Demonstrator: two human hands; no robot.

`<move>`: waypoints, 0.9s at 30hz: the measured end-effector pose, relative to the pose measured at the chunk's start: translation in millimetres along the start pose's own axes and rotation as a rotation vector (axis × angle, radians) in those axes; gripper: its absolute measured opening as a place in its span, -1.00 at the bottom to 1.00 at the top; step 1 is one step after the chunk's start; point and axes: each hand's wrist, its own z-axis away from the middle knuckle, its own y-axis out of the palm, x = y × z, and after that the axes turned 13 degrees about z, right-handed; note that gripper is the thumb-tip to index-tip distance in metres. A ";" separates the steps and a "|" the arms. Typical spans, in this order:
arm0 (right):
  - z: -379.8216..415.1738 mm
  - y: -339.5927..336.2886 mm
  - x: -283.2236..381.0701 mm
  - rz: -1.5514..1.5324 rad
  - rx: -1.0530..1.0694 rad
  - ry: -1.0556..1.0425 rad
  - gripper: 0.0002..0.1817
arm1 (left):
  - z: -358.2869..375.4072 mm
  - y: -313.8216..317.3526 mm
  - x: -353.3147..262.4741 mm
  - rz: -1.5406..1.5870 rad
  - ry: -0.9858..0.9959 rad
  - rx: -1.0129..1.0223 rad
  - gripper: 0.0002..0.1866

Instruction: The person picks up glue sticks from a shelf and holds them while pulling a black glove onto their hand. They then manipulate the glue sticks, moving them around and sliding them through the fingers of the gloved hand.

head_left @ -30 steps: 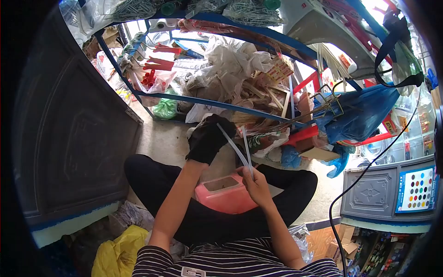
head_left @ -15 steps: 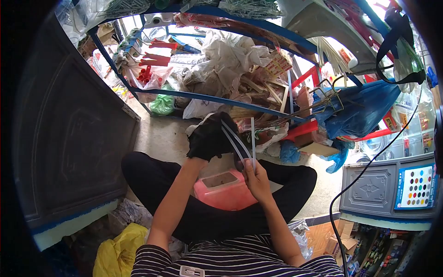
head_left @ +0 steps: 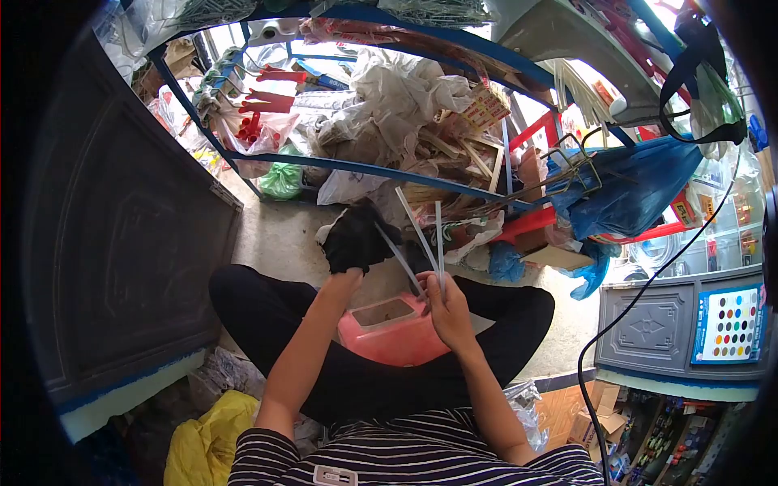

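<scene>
Left hand: here it is in a black glove, the left hand (head_left: 355,236) hovering over the floor (head_left: 271,235) ahead of the lap, fingers curled and dark against dark.
Left grip: the leftmost strip's upper end meets the glove, but whether the fingers pinch it, I cannot tell.
Right hand: bare and busy, the right hand (head_left: 450,316) sits in front of the right knee, thumb and fingers pressed together around the lower ends of the strips.
Plastic strips: three of them, whitish and slim! The leftmost strip (head_left: 399,259) slants up to the glove, the middle strip (head_left: 417,227) leans left, and the right strip (head_left: 438,235) stands nearly straight up in view; all three fan out from the right hand.
Pink container: between the bent legs sits the pink plastic container (head_left: 389,342), a rectangular opening in its upper face, just below the hands.
Legs: black trousers (head_left: 263,332), knees wide apart on either side of the container.
Blue rack: across the front, the blue metal rack (head_left: 348,167), with crumpled plastic bags (head_left: 397,89) behind its rail, a green bag (head_left: 281,180) low at the left and a big blue bag (head_left: 632,186) at the right.
Right side: a grey cabinet (head_left: 640,328) wearing a colour chart (head_left: 729,324).
</scene>
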 end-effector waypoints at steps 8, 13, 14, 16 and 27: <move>11.1 -19.8 12.2 0.453 0.339 -0.148 -0.80 | -50.6 -11.1 -81.7 0.650 0.033 -0.513 -0.62; 9.1 -10.1 11.2 0.608 0.410 -0.184 -0.77 | -45.9 -5.8 -75.6 1.139 -0.068 -0.127 -0.69; 9.4 -8.7 10.0 0.627 0.407 -0.179 -0.77 | -45.2 -5.9 -77.4 1.237 -0.066 -0.065 -0.70; 9.2 -5.5 5.5 0.665 0.398 -0.170 -0.76 | -43.7 -9.1 -84.8 1.428 -0.062 0.062 -0.72; 6.8 6.1 -8.3 0.734 0.294 -0.193 -0.77 | -39.7 2.1 -88.5 1.763 -0.293 0.058 -0.79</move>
